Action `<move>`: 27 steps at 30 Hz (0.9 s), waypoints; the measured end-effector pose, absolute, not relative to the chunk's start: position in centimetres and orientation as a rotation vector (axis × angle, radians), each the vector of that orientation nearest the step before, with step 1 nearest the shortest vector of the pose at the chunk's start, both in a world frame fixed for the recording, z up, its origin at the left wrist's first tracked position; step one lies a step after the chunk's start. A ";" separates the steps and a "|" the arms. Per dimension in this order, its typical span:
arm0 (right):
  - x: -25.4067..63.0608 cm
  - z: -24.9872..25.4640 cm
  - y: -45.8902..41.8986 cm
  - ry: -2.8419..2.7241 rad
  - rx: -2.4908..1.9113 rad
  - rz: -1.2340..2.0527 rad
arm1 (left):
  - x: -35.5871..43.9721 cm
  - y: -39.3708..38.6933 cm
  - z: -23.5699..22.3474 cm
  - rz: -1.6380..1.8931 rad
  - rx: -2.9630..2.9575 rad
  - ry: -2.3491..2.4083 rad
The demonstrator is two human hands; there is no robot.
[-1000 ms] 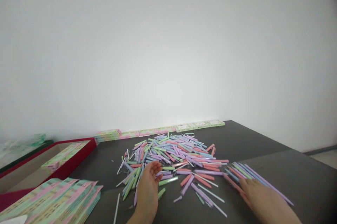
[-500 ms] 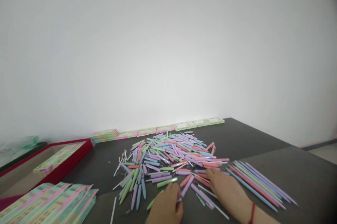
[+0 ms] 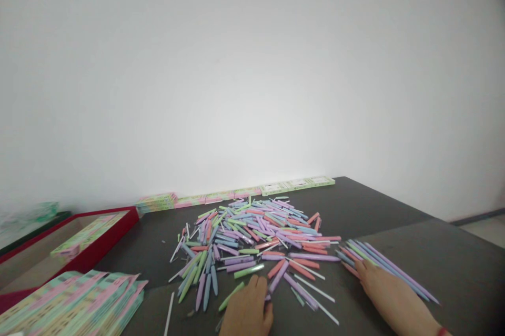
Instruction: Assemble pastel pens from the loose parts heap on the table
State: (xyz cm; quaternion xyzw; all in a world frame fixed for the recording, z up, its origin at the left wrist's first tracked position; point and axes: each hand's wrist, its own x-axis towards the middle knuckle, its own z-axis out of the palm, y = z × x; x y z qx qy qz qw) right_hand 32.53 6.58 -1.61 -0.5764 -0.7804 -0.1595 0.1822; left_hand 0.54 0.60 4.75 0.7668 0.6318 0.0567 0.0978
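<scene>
Left fingers [image 3: 256, 284]: curled down over the near edge of the pile, a small purple piece showing beside the thumb; cannot tell whether they grip it.
Right fingers [image 3: 361, 268]: stretched across the left side of the pen row, touching it; cannot tell whether they pinch a pen.
Left hand [image 3: 245, 311]: back upward, at the near edge of the bench [image 3: 379, 210], just beside a green pen piece [image 3: 231, 296].
Right hand [image 3: 384, 286]: back upward, a red band [image 3: 442, 331] at its wrist.
Pen row [image 3: 394, 267]: slim purple, blue, green and red pens side by side, slanting, right of the pile and partly under the right hand.
Pile [image 3: 252, 225]: purple, blue, green and red pen pieces, loosely heaped mid-bench, with thin white sticks [image 3: 321, 289] among them.
Lone white stick [image 3: 169, 315]: left of the left hand, apart from the pile.
Flat boxes [image 3: 298, 185]: lined along the wall [image 3: 252, 73].
Red box [image 3: 114, 233]: open, at left, printed packs [image 3: 89, 235] inside.
Printed packets [image 3: 79, 304]: overlapping, lower left, in front of the red box.
</scene>
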 end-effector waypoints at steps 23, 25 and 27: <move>18.5 5.4 9.5 -2.524 -1.465 0.275 | 0.5 1.0 4.3 0.033 2.298 1.893; 18.7 5.4 11.1 -2.523 -1.496 0.243 | 0.5 1.1 4.2 0.022 2.296 1.895; 18.9 5.5 12.5 -2.542 -1.514 0.220 | 0.5 1.3 4.0 0.007 2.287 1.901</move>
